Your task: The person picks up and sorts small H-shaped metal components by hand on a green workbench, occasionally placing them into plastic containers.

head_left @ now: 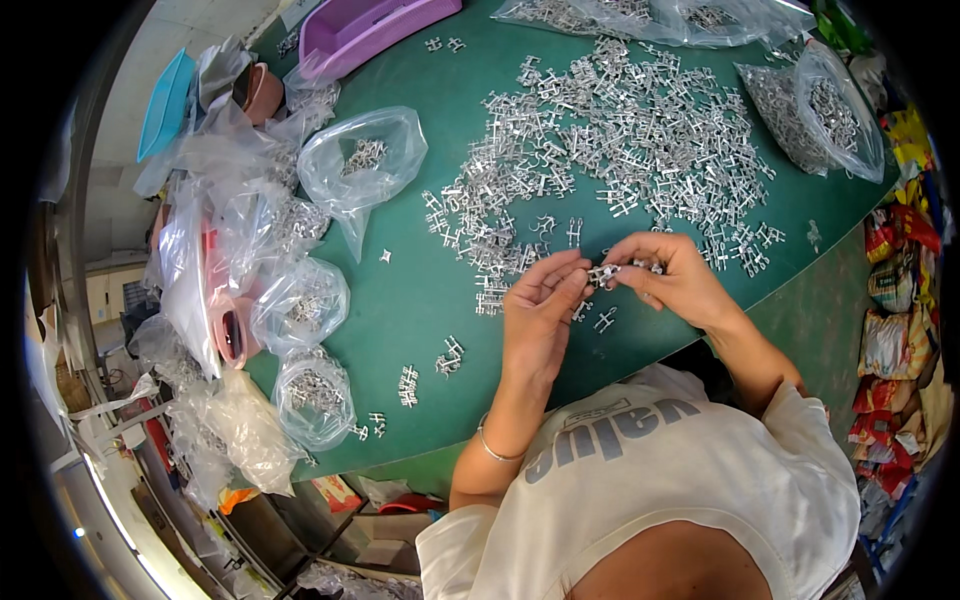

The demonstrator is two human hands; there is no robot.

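My left hand (541, 306) and my right hand (676, 278) meet above the near side of the green table (440, 290). Between their fingertips is a small silver metal clip (603, 275), pinched from both sides. More silver metal shows under the curled fingers of my right hand, partly hidden. Just beyond both hands spreads a wide, loose heap of similar metal clips (650, 130). A loose clip (605, 320) lies on the table below my fingers, and another (574, 232) stands apart from the heap.
Clear plastic bags of metal pieces line the left edge, including an open bag (365, 165). Another filled bag (815, 110) sits at the far right. A purple tub (375, 30) stands at the far left. Small clip groups (409, 386) lie left of my arm.
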